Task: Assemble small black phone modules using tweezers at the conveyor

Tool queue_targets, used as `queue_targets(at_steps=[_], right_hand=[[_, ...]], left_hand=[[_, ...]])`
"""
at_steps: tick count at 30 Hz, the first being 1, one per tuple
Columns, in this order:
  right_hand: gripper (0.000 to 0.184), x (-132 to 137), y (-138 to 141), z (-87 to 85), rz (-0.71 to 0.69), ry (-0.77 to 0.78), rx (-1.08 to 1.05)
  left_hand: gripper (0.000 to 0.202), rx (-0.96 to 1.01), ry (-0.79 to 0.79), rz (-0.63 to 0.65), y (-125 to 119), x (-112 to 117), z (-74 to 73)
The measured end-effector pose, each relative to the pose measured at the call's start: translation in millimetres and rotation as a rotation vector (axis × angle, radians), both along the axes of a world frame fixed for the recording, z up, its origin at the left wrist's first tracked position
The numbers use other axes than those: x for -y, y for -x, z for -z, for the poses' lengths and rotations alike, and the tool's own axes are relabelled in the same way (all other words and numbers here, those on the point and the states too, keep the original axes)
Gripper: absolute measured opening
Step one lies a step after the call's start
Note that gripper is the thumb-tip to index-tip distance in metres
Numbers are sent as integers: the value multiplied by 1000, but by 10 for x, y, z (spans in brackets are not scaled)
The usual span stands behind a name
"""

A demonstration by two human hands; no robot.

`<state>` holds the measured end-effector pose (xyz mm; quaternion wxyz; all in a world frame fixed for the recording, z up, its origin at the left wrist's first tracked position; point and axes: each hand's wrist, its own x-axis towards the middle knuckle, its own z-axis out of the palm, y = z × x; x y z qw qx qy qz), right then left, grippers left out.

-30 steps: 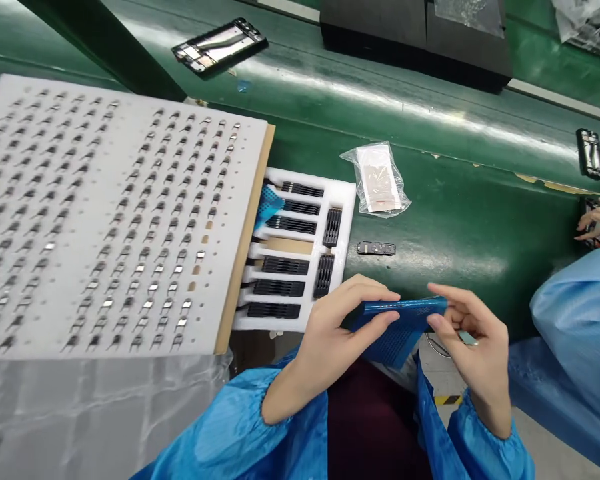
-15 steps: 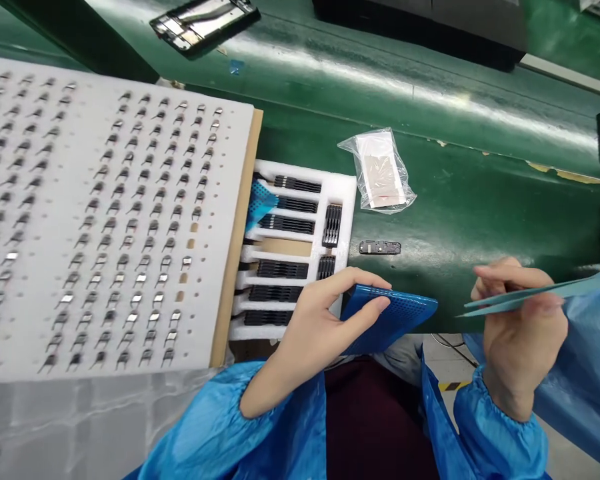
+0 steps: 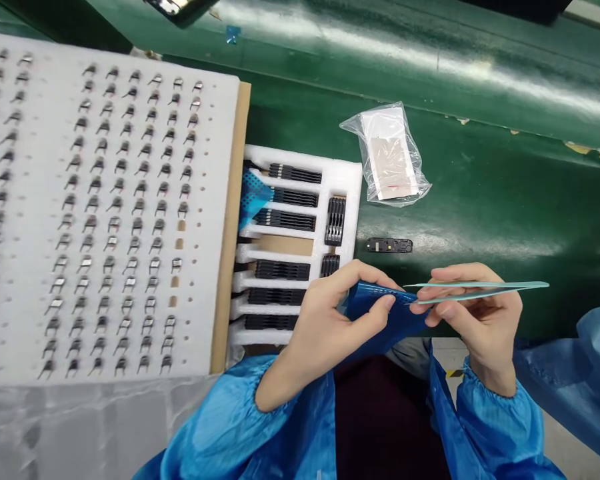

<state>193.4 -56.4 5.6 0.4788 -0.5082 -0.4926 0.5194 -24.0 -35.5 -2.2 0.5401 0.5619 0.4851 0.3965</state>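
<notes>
My left hand [image 3: 330, 320] is closed on a blue perforated sheet [image 3: 380, 313], held just off the table's near edge. My right hand [image 3: 473, 313] pinches pale green tweezers [image 3: 480, 289], whose tips touch the top edge of the blue sheet. Just left of my left hand lies a white foam tray [image 3: 343, 175] with slots of small black parts. A single black part [image 3: 389, 245] lies on the green table [image 3: 480, 187] above my hands.
A big white foam board [image 3: 40, 220] studded with several rows of small metal clips fills the left side, on brown cardboard. A clear plastic bag [image 3: 390, 157] with a pale card lies behind the black part. A blue-sleeved co-worker [image 3: 595, 360] sits at right.
My right hand swung out to the right with the tweezers, then came back left, and the tips now meet the blue sheet. The view has tilted downward.
</notes>
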Motion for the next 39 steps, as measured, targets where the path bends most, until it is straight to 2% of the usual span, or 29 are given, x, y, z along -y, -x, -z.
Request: queue_targets(at_steps=[3, 6, 9, 12, 26, 34, 39], right_hand=[[28, 14, -5, -59, -11, -28, 80], [28, -7, -10, -68, -26, -208, 192], [38, -39, -8, -41, -39, -410, 259], [47, -58, 0, -15, -53, -471, 301], [42, -83, 22, -4, -76, -536, 360], [41, -71, 21, -9, -74, -520, 370], [45, -83, 17, -8, -84, -536, 383]], left_hand=[[9, 12, -12, -12, 6, 4, 6], [9, 29, -20, -4, 16, 8, 25], [9, 42, -29, -1, 20, 16, 47], [11, 49, -41, -3, 21, 29, 67], [13, 42, -70, -6, 25, 50, 76], [13, 37, -66, -7, 24, 51, 82], [13, 37, -68, -14, 13, 42, 73]])
